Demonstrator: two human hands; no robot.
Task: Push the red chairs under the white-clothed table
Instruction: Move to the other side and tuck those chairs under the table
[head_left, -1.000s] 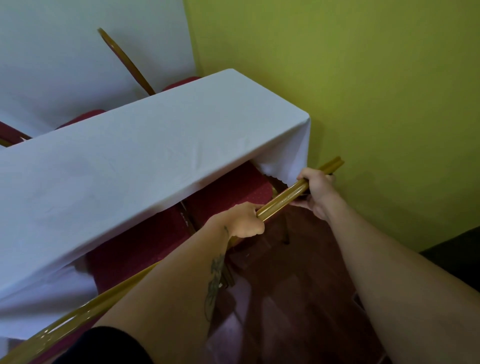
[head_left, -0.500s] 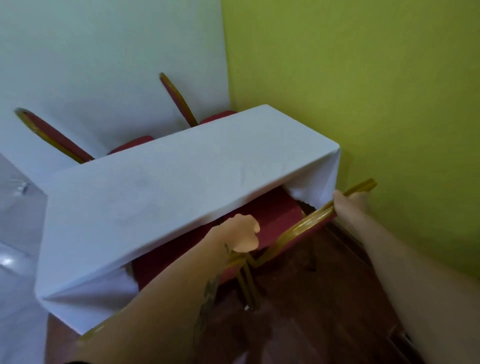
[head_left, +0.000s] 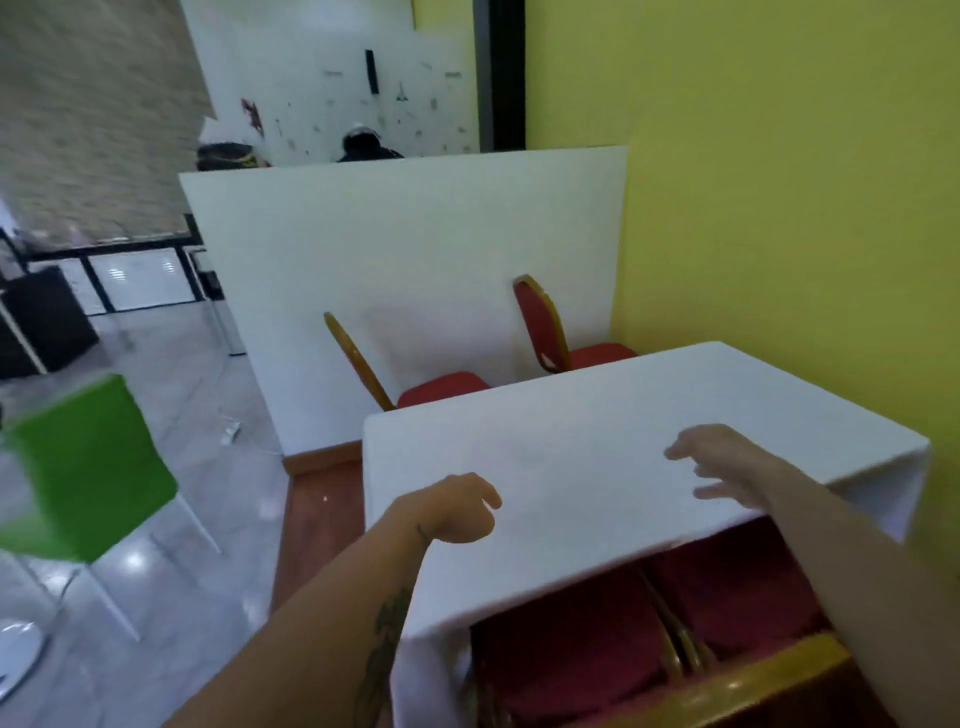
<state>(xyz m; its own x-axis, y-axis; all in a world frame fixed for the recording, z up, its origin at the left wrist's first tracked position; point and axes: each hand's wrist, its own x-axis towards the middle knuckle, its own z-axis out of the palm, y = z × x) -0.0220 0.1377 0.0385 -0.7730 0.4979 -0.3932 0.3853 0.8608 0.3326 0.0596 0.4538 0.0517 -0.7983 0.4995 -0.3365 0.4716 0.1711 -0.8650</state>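
— While both arms reach in from the bottom of the frame, what do the hands have hold of?
— Nothing. The left hand is loosely curled and the right hand has its fingers spread; both are over the white-clothed table, centre right.
— And the red chairs?
— Two near red chairs sit side by side at lower right, seats under the cloth edge, gold back rail showing. Two far red chairs stand beyond the table against a white partition.
— Anything else around?
— A green chair at left, well apart; a yellow-green wall on the right.
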